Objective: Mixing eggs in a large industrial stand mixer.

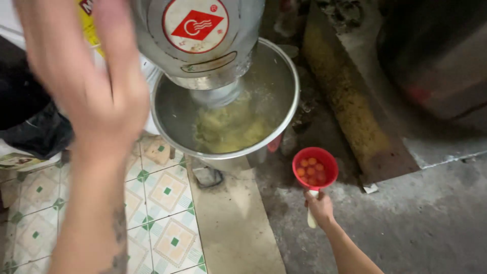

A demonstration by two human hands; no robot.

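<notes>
The right hand [320,207] is closed around the pale handle of a red scoop [315,167], which sits just above the fist and carries several round orange yolks. Up and to the left of that hand stands a metal bowl [276,66] holding yellow mash, under the grey spout of a machine [203,45]. The left hand [94,76] is raised close to the camera, open with fingers together, beside the machine, gripping nothing. Patterned tiles [167,198] lie below it.
</notes>
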